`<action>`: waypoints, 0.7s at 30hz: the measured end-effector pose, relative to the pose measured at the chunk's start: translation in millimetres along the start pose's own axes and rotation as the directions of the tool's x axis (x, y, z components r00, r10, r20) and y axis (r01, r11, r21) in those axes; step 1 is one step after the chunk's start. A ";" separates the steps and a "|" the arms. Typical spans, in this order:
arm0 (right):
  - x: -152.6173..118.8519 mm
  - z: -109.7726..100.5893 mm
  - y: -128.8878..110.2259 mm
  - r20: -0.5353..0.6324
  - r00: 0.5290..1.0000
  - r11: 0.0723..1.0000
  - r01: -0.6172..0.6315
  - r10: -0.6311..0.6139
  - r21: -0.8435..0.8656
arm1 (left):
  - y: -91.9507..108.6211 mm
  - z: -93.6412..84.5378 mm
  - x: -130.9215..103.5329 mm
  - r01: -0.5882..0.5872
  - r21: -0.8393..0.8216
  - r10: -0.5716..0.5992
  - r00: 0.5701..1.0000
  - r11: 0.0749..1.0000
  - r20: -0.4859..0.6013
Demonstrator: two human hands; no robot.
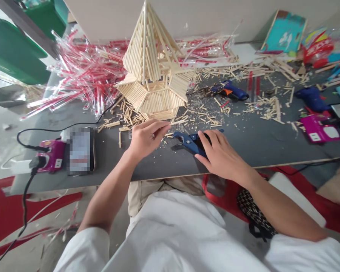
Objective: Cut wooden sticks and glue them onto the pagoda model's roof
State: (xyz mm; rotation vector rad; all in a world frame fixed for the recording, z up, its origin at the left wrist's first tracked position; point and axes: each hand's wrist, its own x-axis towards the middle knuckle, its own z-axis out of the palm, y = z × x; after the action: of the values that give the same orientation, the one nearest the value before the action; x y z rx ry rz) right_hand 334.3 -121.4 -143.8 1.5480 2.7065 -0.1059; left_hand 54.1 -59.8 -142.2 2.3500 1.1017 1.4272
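My left hand [147, 138] pinches a short thin wooden stick [178, 122] between thumb and fingertips, and the stick points right. On the table, a blue pipe cutter [190, 143] with a hooked jaw lies near the front edge. My right hand [222, 155] rests over its handles, thumb on the near side and fingers curved over the far side; part of the handles is hidden beneath. Just beyond my hands stands a model tower of wooden sticks [160, 100], with a pointed roof above flared, slatted panels. Cut stick pieces [130, 115] lie around its base.
Red-and-clear plastic wrappers [85, 70] heap at the back left. A blue glue gun [232, 90] lies behind the cutter, another glue gun [313, 99] further right. A phone [79, 151] and a purple power adapter [50, 155] with cables sit left; a second purple adapter [320, 127] sits right.
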 end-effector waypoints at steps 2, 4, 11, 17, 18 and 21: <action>0.7 -4.2 -3.5 0.002 1.000 0.999 -0.025 0.025 -0.022 | 0.9 0.3 0.4 0.007 -0.013 -0.007 1.000 1.000 -0.006; -1.4 -8.9 -3.8 0.025 0.996 0.997 -0.082 0.081 0.008 | 1.7 0.9 0.3 0.010 -0.004 -0.010 1.000 1.000 -0.007; -8.7 -26.8 1.9 0.126 0.937 0.680 -0.325 0.327 0.657 | 3.2 3.0 -1.0 0.056 0.043 -0.055 0.998 0.998 -0.019; -4.9 -25.8 -22.9 0.227 0.949 0.317 -0.289 0.217 0.903 | 3.4 4.6 -3.4 0.064 0.022 -0.064 0.998 0.998 0.011; -3.4 -25.5 -27.4 0.225 0.951 0.304 -0.284 0.214 0.909 | 3.4 5.2 -3.9 0.068 0.012 -0.068 0.997 0.998 0.021; 1.5 -26.3 -38.0 0.210 0.946 0.314 -0.282 0.246 0.906 | 4.1 7.1 -4.8 0.065 -0.002 -0.065 0.997 0.998 0.042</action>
State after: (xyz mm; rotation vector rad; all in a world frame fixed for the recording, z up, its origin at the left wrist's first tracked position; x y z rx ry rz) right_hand 301.2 -137.5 -115.8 2.0689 2.2722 -1.9657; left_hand 60.7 -64.4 -147.1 2.3090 1.1523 1.3506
